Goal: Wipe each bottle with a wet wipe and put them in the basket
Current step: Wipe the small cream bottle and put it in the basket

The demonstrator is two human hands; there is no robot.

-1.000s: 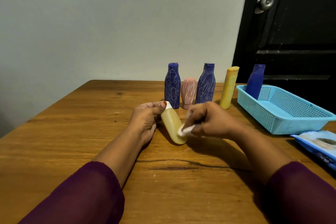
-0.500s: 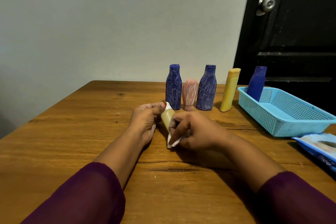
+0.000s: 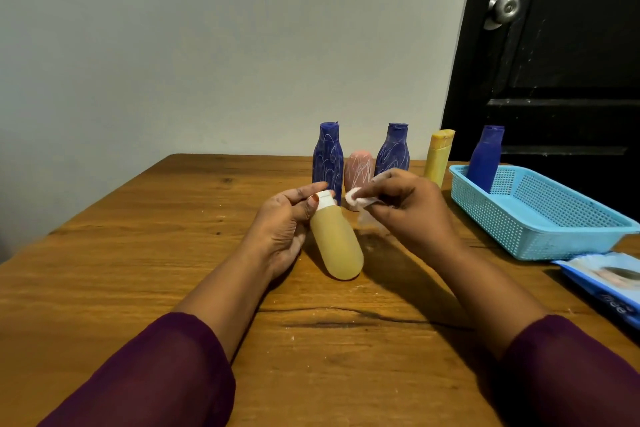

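Purple sleeves reach over a wooden table. A person's left hand pinches the white cap of a tan bottle lying on the wood. Just beside the cap, the right hand clenches a balled white wipe. Farther back stand four bottles in a row; a blue basket at right holds one blue bottle. Behind are a grey wall and black door.
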